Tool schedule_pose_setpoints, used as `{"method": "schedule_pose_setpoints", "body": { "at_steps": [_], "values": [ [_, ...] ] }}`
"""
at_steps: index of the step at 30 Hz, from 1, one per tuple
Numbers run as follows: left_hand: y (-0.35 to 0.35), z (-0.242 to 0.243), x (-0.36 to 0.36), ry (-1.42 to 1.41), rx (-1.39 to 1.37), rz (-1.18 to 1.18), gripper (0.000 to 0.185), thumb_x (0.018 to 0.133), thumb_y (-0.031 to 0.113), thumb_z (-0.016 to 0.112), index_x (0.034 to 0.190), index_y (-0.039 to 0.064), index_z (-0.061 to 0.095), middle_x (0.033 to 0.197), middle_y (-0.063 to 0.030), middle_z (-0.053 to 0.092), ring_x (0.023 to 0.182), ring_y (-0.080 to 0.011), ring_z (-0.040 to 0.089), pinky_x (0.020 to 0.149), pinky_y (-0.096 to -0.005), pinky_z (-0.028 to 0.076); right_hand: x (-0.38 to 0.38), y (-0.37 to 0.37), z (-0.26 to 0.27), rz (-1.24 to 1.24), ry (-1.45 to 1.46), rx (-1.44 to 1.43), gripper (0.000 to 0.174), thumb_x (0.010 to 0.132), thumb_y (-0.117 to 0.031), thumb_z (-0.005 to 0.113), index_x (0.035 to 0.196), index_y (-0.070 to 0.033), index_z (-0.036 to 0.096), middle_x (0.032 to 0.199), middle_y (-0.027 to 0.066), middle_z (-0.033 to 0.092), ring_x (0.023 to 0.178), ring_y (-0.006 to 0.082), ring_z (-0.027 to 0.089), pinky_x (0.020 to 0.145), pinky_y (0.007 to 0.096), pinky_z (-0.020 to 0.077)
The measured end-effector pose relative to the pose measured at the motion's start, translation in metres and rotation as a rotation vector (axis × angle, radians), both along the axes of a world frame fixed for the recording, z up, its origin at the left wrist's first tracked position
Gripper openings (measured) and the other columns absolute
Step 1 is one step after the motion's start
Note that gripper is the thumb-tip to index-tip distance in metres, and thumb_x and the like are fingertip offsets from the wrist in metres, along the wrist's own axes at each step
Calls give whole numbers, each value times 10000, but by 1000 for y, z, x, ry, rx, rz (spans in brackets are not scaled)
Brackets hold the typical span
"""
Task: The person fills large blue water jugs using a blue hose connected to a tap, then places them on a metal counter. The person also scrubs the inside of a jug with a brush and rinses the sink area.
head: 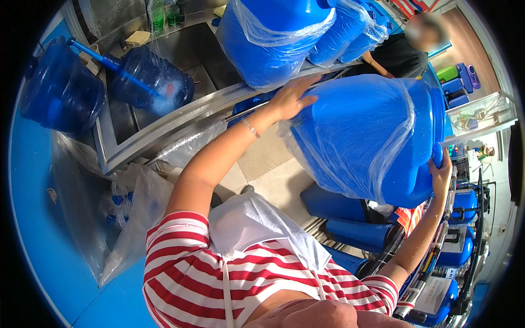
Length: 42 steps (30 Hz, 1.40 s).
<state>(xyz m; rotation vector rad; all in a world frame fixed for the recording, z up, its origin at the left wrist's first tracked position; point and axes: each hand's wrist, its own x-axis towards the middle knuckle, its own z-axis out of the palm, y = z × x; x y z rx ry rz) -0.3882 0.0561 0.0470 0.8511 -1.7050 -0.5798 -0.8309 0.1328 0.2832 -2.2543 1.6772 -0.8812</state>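
Observation:
A large blue plastic jug (pixel 348 135), loosely wrapped in clear plastic film, lies tilted on its side in front of me. My right hand (pixel 441 174) grips it by the handle near its capped end. At the opposite end, my left hand (pixel 293 100) has its fingers spread beside the jug's base; whether the palm presses on it is unclear. More film-wrapped blue jugs, the closest one (pixel 272 45) standing upright, are on the steel counter beyond my left hand.
In the steel sink (pixel 205 78), a round clear-blue water bottle (pixel 151 80) lies with a blue tube entering it. Another bottle (pixel 61 88) is beside it. A plastic bag (pixel 119 213) of caps hangs at left. Blue bins (pixel 357 235) stand below right. A person (pixel 393 55) is behind the counter.

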Motion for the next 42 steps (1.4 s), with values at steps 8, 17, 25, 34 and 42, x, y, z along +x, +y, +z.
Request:
{"method": "schedule_pose_setpoints", "body": {
  "at_steps": [8, 17, 25, 34, 42],
  "values": [
    [5, 22, -69, 384, 323, -507, 632, 1040, 488, 368, 1485, 39, 371, 1474, -153, 448, 1346, -229, 417, 1131, -356, 314, 32, -5, 2, 25, 245, 75, 335, 834, 15, 657, 1157, -19, 577, 930, 58, 651, 839, 115, 578, 771, 287, 478],
    [-18, 33, -117, 241, 489, -347, 535, 1042, 461, 367, 1328, 58, 571, 1253, -135, 630, 1097, -199, 587, 997, -344, 428, 35, 11, -53, 33, 279, 32, 332, 829, -43, 656, 1148, -26, 565, 831, 231, 674, 761, 386, 690, 657, 418, 512],
    [-52, 65, -137, 29, 380, -514, 450, 1045, 340, 379, 1401, 116, 538, 1370, -69, 574, 1242, -167, 527, 1076, -330, 367, 26, 35, -141, 9, 48, 15, 220, 811, -32, 650, 1000, -3, 542, 748, 189, 646, 678, 330, 679, 623, 404, 504],
    [-15, 115, -27, 62, 39, 247, 276, 908, 161, 604, 1149, 76, 709, 1122, -93, 718, 970, -199, 683, 883, -341, 523, -45, 75, -230, -30, -808, 224, 181, 864, -8, 575, 1031, -52, 518, 684, 22, 527, 491, 97, 483, 451, 241, 401],
    [59, -80, 92, 784, 666, -178, 562, 947, 284, 534, 1458, 77, 423, 1449, -119, 483, 1280, -247, 509, 1056, -394, 419, -86, 100, -341, -268, -1407, 157, 257, 837, -131, 629, 1064, -56, 535, 720, 21, 565, 576, 156, 553, 538, 269, 466]
  ]
}}
